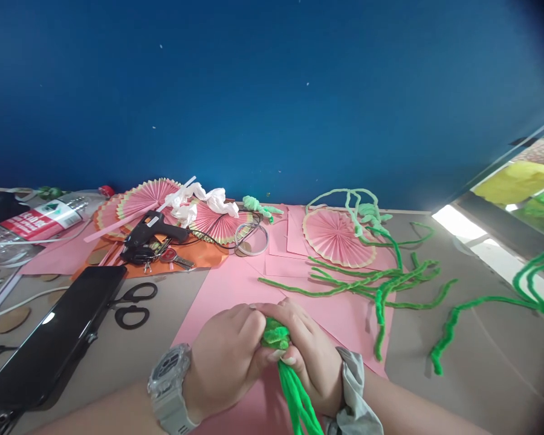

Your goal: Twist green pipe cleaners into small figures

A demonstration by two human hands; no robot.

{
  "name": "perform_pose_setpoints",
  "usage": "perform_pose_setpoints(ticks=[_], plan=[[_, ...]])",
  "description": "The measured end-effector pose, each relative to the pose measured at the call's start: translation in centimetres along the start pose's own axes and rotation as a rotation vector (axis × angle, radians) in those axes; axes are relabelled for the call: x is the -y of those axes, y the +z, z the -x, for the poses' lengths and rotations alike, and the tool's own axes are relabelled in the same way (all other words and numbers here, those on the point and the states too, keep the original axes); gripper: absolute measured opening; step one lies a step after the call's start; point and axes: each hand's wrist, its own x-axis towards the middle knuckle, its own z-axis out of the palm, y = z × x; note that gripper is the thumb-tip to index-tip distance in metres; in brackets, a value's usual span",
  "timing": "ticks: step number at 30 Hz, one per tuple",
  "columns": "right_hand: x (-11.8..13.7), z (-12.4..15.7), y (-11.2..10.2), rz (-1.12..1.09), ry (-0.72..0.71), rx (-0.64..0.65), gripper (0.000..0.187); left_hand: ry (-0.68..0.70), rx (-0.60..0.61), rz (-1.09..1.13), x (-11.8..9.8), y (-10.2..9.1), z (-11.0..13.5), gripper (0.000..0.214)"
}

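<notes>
A bundle of green pipe cleaners (275,334) is gripped between both hands, its top coiled into a knot and its long ends hanging toward me. My left hand (226,356), with a pale watch at the wrist, is closed around the knot's left side. From the right, my right hand (310,359) wraps the same knot, its thumb and fingers pressed in; a grey scrunchie circles that wrist. Both thumbs meet just below the coil. Beneath the hands lies pink paper (222,302). Loose green pipe cleaners (358,287) are scattered to the right.
Pleated pink paper fans (340,237) lie near the blue panel (272,96). On the left are a black glue gun (152,231), keys (176,258), scissors (133,315), a phone (54,332) and a plastic bottle (49,217). Light green twisted pieces (258,207) rest at the back.
</notes>
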Motion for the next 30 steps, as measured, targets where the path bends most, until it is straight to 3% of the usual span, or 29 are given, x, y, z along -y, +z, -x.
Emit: perform_pose_setpoints(ticks=[5,12,17,23,27,30], plan=[[0.1,-0.2,0.0,0.000,-0.008,0.006,0.048,-0.061,0.036,0.038,-0.2,0.3,0.2,0.030],[-0.9,-0.2,-0.5,0.088,-0.041,-0.011,0.045,-0.263,0.134,0.719,-0.7,-0.1,0.1,0.034],[-1.0,-0.2,-0.9,0.178,-0.012,0.013,0.047,-0.484,0.155,0.942,-0.6,-0.2,-0.2,0.036],[-1.1,-0.5,-1.2,0.008,0.023,0.028,0.047,-0.528,0.193,1.211,-0.4,-0.2,-0.7,0.041],[-1.1,-0.4,-1.0,0.062,0.029,0.014,0.059,-0.589,0.171,1.213,-0.3,-0.4,-0.9,0.042],[-1.1,-0.5,-0.7,0.107,0.063,0.030,0.057,-0.614,0.176,1.144,-0.3,-0.5,-1.0,0.038]])
